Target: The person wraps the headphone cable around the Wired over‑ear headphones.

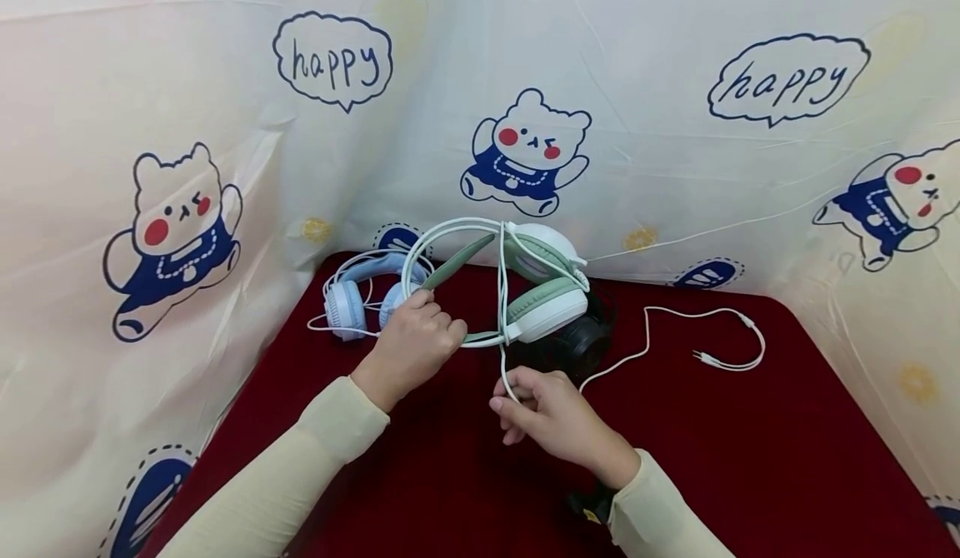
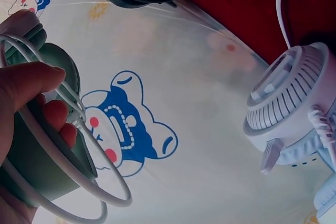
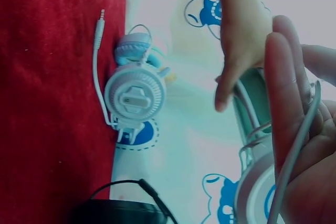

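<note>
My left hand point(image 1: 416, 341) grips the headband of a white and green headset point(image 1: 551, 312), raised above the table's far part. In the left wrist view, its thumb and fingers curl round the band point(image 2: 44, 140). White cable point(image 1: 503, 283) is wound across the headset beside the ear cups. Below it my right hand point(image 1: 558, 425) holds a length of this cable between thumb and fingers. The right wrist view shows the cable point(image 3: 296, 153) crossing the palm. Its loose end, with the split plugs point(image 1: 720, 364), lies on the right of the table.
A light blue headset point(image 1: 345, 310) lies at the table's far left, its cable plug point(image 3: 100, 27) on the red cloth point(image 1: 750, 458). Black headphones point(image 1: 581, 346) sit behind the raised headset, partly hidden. Patterned white sheeting point(image 1: 637, 141) surrounds the table's back and sides.
</note>
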Action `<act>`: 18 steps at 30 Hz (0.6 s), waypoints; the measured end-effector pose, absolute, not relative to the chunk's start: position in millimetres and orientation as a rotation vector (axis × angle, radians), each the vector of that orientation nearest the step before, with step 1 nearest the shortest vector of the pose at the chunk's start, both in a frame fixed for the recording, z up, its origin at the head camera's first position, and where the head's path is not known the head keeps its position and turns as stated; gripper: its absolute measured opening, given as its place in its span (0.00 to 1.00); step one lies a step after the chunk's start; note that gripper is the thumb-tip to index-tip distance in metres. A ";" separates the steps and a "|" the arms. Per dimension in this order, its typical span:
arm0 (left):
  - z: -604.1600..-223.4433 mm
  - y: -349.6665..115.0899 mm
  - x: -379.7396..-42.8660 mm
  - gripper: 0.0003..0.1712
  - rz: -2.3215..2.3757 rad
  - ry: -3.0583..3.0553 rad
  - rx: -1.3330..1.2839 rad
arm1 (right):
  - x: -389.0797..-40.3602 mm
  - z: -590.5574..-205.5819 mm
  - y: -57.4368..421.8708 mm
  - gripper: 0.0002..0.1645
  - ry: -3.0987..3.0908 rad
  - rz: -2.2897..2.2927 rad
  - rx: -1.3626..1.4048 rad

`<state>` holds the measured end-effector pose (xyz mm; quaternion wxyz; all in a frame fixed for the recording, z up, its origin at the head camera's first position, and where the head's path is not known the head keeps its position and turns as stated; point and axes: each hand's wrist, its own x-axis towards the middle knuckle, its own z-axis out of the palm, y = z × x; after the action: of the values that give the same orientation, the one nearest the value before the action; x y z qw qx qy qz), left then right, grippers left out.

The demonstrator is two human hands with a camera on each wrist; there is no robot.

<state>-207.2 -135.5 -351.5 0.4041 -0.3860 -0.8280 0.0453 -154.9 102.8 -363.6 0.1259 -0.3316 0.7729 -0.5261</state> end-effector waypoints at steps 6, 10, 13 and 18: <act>-352.1 -136.3 -202.8 0.15 0.113 -2.104 -0.980 | -149.4 -356.0 104.6 0.04 2.265 -1.511 -1.022; -352.9 -135.4 -199.4 0.13 0.112 -2.108 -0.999 | -147.5 -351.3 107.3 0.04 2.298 -1.463 -1.096; -352.9 -133.9 -197.2 0.13 0.105 -2.104 -1.013 | -147.3 -346.2 110.4 0.03 2.366 -1.402 -1.163; -355.1 -131.3 -194.1 0.14 0.086 -2.074 -1.055 | -149.7 -335.3 114.9 0.05 2.525 -1.285 -1.308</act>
<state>-194.1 -131.3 -355.1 0.3955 -0.4162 -0.8181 0.0341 -149.7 114.9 -335.3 0.0105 -0.4192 0.8090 -0.4118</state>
